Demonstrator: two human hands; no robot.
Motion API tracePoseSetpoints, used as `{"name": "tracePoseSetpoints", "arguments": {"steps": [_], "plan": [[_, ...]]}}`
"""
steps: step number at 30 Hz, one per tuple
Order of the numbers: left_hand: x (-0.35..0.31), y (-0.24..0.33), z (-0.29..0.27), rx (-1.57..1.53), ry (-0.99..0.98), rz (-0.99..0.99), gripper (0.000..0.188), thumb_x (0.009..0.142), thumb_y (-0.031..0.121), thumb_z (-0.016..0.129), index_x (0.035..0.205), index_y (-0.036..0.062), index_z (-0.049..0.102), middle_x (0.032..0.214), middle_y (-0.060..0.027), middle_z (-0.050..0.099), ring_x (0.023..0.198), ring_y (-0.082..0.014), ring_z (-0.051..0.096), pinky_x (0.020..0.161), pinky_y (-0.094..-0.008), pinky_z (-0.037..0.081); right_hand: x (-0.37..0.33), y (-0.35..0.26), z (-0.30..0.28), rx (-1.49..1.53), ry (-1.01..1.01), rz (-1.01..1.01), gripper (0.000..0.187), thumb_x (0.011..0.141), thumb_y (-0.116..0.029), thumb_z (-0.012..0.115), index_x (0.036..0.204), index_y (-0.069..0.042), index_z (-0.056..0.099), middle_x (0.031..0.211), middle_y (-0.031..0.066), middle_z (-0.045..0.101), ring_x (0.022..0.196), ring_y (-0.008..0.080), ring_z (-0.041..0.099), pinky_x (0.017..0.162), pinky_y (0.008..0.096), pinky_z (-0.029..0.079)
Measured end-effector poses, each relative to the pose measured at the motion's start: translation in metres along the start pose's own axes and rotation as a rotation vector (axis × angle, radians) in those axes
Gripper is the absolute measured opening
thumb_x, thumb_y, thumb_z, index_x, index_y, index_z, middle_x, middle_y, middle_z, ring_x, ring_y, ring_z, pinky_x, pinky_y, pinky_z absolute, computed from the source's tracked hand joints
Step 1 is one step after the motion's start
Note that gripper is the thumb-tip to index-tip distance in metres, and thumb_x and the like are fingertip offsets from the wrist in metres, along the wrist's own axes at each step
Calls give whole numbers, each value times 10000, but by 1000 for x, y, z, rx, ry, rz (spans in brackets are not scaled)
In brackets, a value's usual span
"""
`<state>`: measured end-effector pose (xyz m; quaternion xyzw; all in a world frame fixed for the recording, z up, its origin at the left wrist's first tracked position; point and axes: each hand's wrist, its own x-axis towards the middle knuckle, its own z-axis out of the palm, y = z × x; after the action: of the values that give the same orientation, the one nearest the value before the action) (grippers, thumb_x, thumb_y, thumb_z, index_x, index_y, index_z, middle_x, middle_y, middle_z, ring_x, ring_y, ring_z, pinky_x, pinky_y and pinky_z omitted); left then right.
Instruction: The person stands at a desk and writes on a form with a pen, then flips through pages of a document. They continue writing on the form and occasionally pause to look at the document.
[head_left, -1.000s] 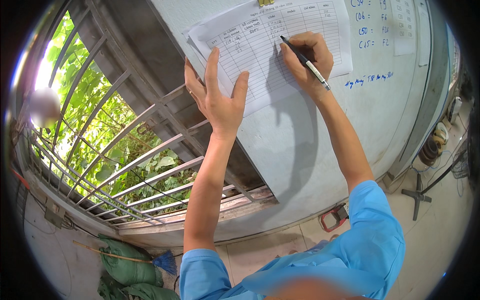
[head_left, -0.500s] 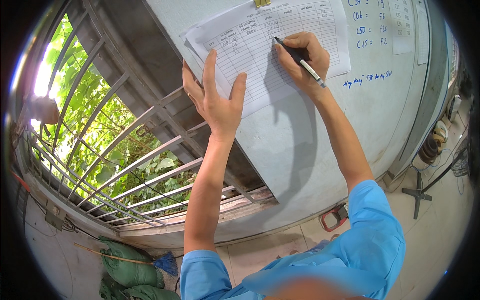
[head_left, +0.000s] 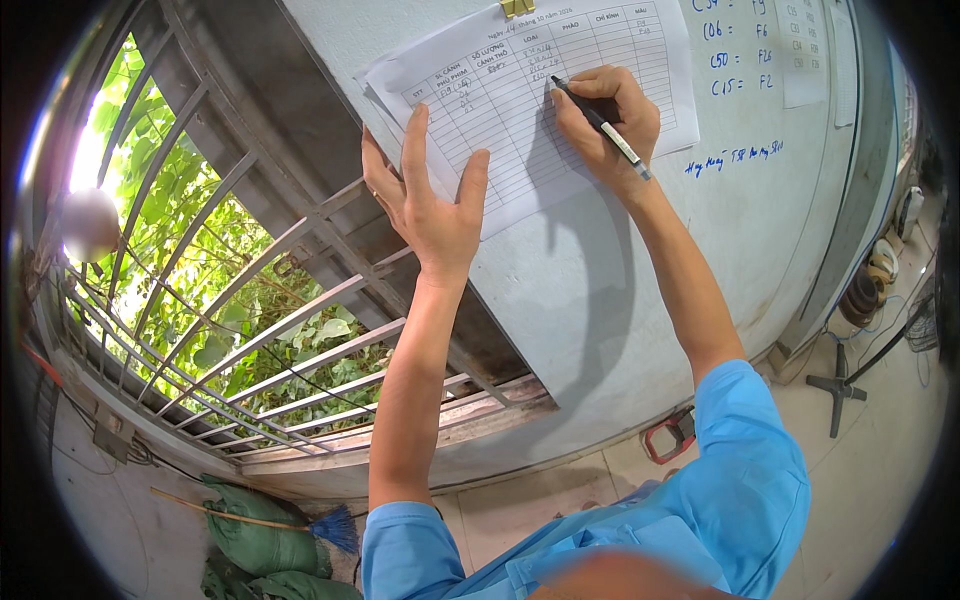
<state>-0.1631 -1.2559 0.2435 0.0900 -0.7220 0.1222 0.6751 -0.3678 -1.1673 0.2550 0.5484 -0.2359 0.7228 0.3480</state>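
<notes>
Holds a black-and-white pen (head_left: 614, 136) in the right hand (head_left: 637, 115), pinched narrowly between thumb and fingers, below and to the right of the yellow clip (head_left: 518, 8). Slants along its long axis from the tail at lower right, farthest from the clip, up and left to the nib (head_left: 554, 81), nearest it. Hangs the ruled sheet (head_left: 520, 165) below the clip, flat along the wall (head_left: 730, 260). Points the nib into the middle column, below the clip and a little to its right, just beside the lowest handwritten entry (head_left: 538, 76) there. Too small and oblique at that spot to tell touching from slightly apart. Puts the right hand much nearer to this column than the left hand (head_left: 437, 220), spread wide and without any object in its grasp, farther below the clip and to its left. Lays fingertips and thumb over the sheet's left part, beside the window grille (head_left: 318, 214).
</notes>
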Motion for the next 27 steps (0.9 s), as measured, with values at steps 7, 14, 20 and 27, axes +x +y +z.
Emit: {"name": "tracePoseSetpoints", "arguments": {"steps": [7,14,20,27], "plan": [[0,-1,0,-11,-7,-4,757,919,290,874,1589,163,547,1630,-268,270,1548,-413,286,1236,-557,317,1,0,1,-75,7,-28,181,904,11,816,936,-13,639,815,81,750,663,85,701,566,235,538],[-1,0,1,-26,-3,-17,744,911,275,877,1575,163,563,1635,-263,266,1541,-421,301,1230,-553,334,-1,1,-4,61,47,35,199,899,-2,832,939,-19,637,880,83,758,688,78,688,595,232,538],[0,-1,1,-12,27,-6,767,853,274,917,1545,176,599,1641,-273,292,1531,-459,332,1207,-570,358,1,8,-8,-14,17,20,225,891,-36,857,955,-30,641,890,82,754,699,94,687,619,244,540],[0,0,1,-4,26,-5,765,855,279,918,1542,168,601,1637,-275,293,1530,-463,331,1206,-571,351,-4,13,-9,22,13,38,219,896,-24,851,956,-30,641,887,80,754,696,91,691,617,242,539]]}}
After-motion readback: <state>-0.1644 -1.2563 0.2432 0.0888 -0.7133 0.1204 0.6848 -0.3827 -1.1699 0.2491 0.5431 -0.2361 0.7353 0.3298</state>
